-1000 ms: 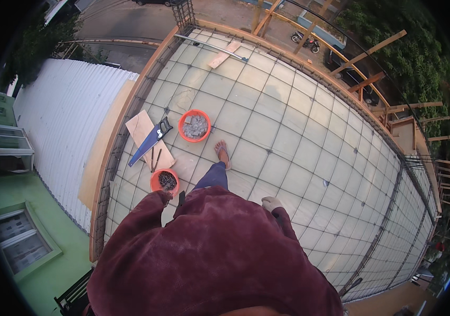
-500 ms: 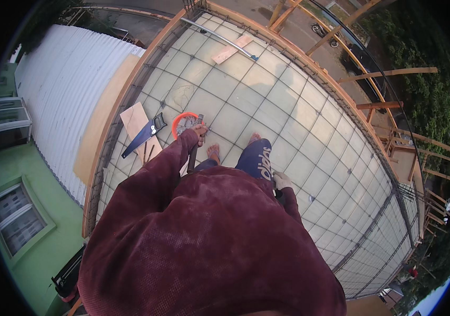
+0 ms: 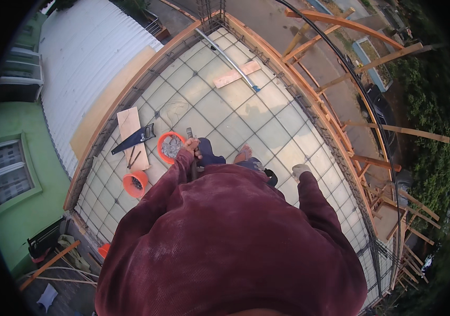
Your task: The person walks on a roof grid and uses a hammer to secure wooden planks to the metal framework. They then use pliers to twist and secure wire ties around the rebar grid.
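Left grip (image 3: 191, 149) wraps around the upper shaft of what looks like a hammer (image 3: 189, 132), just beside the navy trouser leg (image 3: 211, 152). A second ago this hand was at the nail bucket (image 3: 128, 185) with no tool showing; half a second ago it held the hammer in front of the rubble bucket (image 3: 160, 146), which now shows more fully just left of the grip. My reading is that the hand is now taken up by the hammer, not picking from either bucket. Right grip (image 3: 300, 169), in a pale glove, has swung outward from the hip; whether it holds anything, I cannot tell.

Left of the left grip, past the rubble bucket, a handsaw (image 3: 130, 141) lies across a pale plank (image 3: 128, 121); beyond these the left edge board (image 3: 178, 37) marks the near drop. Ahead and to the right, the rebar-gridded deck (image 3: 230, 111) gives the widest room, though its bars could catch a foot. Well ahead, a metal tube (image 3: 229, 60) crosses a second plank (image 3: 224, 80), short of the far edge board (image 3: 256, 41).
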Motion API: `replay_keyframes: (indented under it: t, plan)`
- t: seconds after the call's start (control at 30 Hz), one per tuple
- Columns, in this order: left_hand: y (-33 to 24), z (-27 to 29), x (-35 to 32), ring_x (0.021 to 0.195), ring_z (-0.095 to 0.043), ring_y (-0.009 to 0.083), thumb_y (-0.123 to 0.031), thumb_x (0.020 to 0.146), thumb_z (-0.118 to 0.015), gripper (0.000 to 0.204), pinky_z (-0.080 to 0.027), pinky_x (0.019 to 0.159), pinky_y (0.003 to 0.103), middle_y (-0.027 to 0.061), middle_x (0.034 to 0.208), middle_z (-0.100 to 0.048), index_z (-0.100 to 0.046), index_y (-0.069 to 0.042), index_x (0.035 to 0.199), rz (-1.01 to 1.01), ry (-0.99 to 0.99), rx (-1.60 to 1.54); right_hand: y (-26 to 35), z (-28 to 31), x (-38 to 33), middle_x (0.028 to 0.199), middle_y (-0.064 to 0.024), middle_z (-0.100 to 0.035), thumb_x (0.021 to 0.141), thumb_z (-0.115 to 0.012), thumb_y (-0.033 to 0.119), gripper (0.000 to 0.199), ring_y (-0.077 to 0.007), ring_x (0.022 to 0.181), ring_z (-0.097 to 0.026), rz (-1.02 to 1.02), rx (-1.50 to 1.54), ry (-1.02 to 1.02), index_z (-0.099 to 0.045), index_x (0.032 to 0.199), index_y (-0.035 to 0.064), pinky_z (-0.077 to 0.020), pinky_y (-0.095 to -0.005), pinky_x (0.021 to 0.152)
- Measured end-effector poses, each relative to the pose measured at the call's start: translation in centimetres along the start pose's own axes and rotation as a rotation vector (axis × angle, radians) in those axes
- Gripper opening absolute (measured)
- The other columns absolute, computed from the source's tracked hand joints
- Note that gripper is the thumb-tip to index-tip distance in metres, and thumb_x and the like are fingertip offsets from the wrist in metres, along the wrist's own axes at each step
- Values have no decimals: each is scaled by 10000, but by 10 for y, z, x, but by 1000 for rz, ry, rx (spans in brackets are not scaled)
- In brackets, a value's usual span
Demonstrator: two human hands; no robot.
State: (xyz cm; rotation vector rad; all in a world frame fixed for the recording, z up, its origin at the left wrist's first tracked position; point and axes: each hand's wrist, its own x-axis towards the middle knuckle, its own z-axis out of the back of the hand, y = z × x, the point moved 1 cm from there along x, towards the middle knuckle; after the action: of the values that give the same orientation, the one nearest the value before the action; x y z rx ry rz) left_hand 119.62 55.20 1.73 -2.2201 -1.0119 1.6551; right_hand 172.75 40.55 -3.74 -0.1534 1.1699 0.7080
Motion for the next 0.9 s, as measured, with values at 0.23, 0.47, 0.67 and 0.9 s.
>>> replay_keyframes:
  t: [0.23, 0.47, 0.67, 0.9]
  plan:
    - [-5, -13, 27, 457, -460, 123, -266, 1037, -560, 191, -462, 448, 325, -3, 591, -459, -555, -91, 959, -261, -129, 115, 196, 127, 70, 1046, -193, -738, 824, -612, 335, 396, -330, 1039, -689, 285, -45, -242, -753, 1041, 35, -517, -405, 931]
    - [21, -3, 111, 388, -450, 129, -260, 1023, -583, 186, -410, 357, 298, -2, 580, -466, -547, -101, 933, -193, -430, -164, 366, 67, 75, 1119, -165, -713, 813, -671, 437, 415, -327, 1066, -665, 524, -410, -29, -742, 1042, 99, -512, -403, 942]
    - [18, -13, 105, 408, -452, 113, -279, 997, -620, 203, -409, 376, 288, -2, 638, -495, -575, -93, 930, -188, -547, 23, 424, 76, 106, 1105, -209, -708, 779, -712, 452, 524, -349, 1059, -670, 346, -494, -48, -715, 1088, 30, -519, -421, 940]
    - [53, -38, 91, 433, -434, 88, -270, 990, -631, 210, -389, 398, 260, -11, 669, -494, -582, -78, 920, -188, -757, -47, 470, 73, 208, 1220, -231, -674, 759, -703, 409, 640, -357, 1160, -642, 359, -617, 30, -639, 1284, 48, -495, -406, 1012]
